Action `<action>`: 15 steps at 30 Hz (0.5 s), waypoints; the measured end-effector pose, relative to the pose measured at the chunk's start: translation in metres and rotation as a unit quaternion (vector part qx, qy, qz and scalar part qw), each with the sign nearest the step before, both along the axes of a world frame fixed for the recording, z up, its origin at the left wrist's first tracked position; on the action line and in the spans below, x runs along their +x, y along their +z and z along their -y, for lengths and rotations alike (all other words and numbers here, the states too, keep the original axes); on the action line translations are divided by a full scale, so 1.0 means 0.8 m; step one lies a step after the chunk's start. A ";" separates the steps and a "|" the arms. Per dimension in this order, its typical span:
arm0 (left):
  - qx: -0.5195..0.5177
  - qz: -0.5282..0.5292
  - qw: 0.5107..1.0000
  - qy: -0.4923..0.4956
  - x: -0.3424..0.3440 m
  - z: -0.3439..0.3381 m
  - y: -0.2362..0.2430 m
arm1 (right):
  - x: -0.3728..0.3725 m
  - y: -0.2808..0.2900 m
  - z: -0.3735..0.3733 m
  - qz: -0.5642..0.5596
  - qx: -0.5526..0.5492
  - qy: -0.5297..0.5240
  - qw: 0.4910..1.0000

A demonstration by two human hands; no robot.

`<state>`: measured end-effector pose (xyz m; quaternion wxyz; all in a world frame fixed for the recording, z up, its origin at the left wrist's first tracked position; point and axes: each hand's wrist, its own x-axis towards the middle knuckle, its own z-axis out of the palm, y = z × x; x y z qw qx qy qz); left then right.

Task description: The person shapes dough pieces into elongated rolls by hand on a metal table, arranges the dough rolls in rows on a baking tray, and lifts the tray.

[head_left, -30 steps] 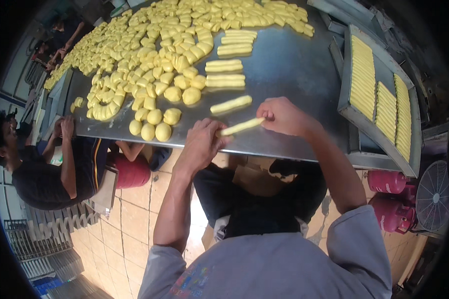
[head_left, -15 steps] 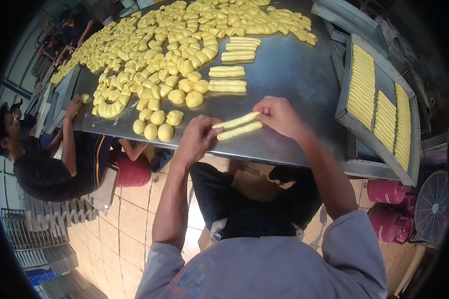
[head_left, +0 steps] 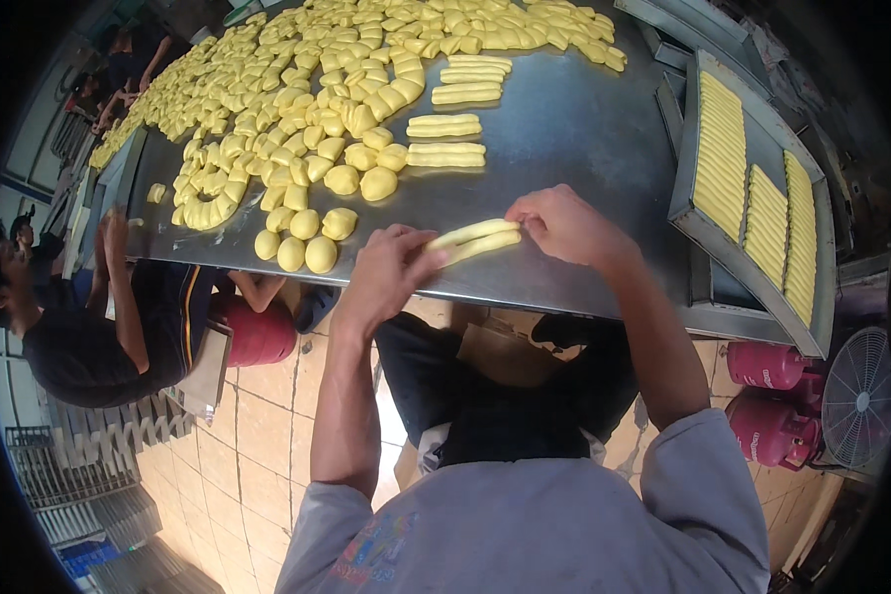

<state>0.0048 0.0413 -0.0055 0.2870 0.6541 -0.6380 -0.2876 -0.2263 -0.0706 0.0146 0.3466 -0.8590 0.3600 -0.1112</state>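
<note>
Two yellow dough ropes lie side by side near the metal table's front edge, touching each other along much of their length. My left hand is closed over their left ends, hiding them between thumb and fingers. At the right ends, my right hand has its fingers bent in a pinch; the fingertips are partly hidden. Just beyond them, more dough ropes rest in small groups. Round dough balls sit to the left of my left hand.
A large heap of cut dough pieces covers the table's far left. On the right stands a tilted metal tray with rows of dough ropes. A co-worker sits at the left edge. Pink gas cylinders and a fan are at lower right.
The two dough ropes, apart before, now lie against each other. My left hand has shifted slightly over their ends. The co-worker's hand has drawn back from a dough piece at the left.
</note>
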 end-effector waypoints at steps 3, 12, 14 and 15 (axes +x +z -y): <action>-0.031 0.152 0.988 0.000 -0.022 0.006 0.015 | 0.015 -0.013 -0.019 0.038 -0.206 0.008 0.978; -0.124 0.112 0.983 -0.077 -0.033 0.015 -0.001 | 0.021 -0.009 -0.040 -0.061 -0.099 -0.024 0.993; -0.101 0.172 0.978 -0.062 -0.021 0.011 -0.004 | 0.022 -0.026 -0.030 -0.067 -0.113 -0.028 0.991; -0.018 0.097 0.994 -0.056 -0.005 0.013 -0.018 | 0.027 -0.030 -0.028 -0.090 -0.092 -0.013 0.992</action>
